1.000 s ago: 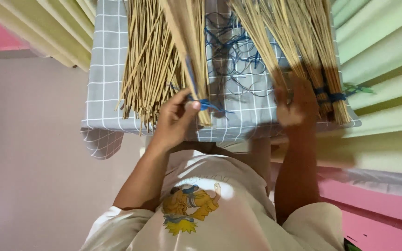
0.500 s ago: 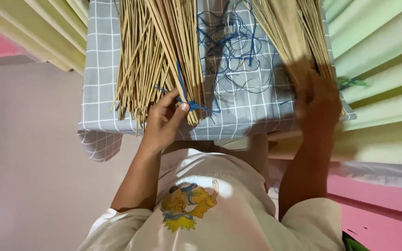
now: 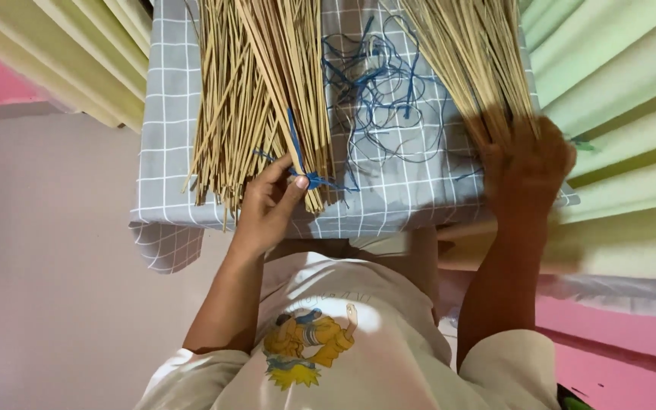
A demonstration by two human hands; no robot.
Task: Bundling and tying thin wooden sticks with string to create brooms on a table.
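Your left hand [image 3: 267,209] pinches the blue string [image 3: 298,156] knotted around the tied stick bundle [image 3: 282,91], which lies on the grey checked cloth [image 3: 389,197] at eleven o'clock from your chest. Loose blue strings [image 3: 377,91] sit at twelve. At two o'clock, your right hand [image 3: 527,168] is blurred over the second stick bundle [image 3: 468,61]; its grip cannot be told.

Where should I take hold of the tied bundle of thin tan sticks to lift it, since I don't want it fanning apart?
Grip the tied bundle of thin tan sticks at its blue string binding, near the cut ends, coming from the table's near edge as the left hand does. There the sticks are cinched tight; farther up they spread loose.
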